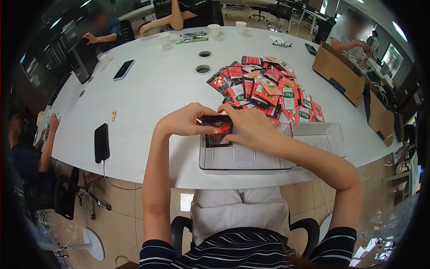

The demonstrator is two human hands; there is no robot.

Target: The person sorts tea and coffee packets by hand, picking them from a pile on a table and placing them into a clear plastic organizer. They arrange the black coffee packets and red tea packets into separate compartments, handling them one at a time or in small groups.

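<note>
Both my hands hold a black and red packet [218, 140] over the left end of a clear plastic tray [245, 167]. My left hand [187, 120] pinches it from the left, thumb across its front. On the right side, my right hand [251, 127] grips the same packet between thumb and fingers. Whether the packet touches the tray floor I cannot tell. Just behind the tray lies a heap of red, pink and black packets [268, 92]. A second clear tray [338, 134] stands to the right of the first.
A phone with a cable [101, 143] lies at left, another phone [124, 70] farther back. Paper cups [213, 30], pens [192, 37] and glasses [282, 43] are at the back. Cardboard boxes [338, 74] stand at right. Several other people sit around the table [148, 89].
</note>
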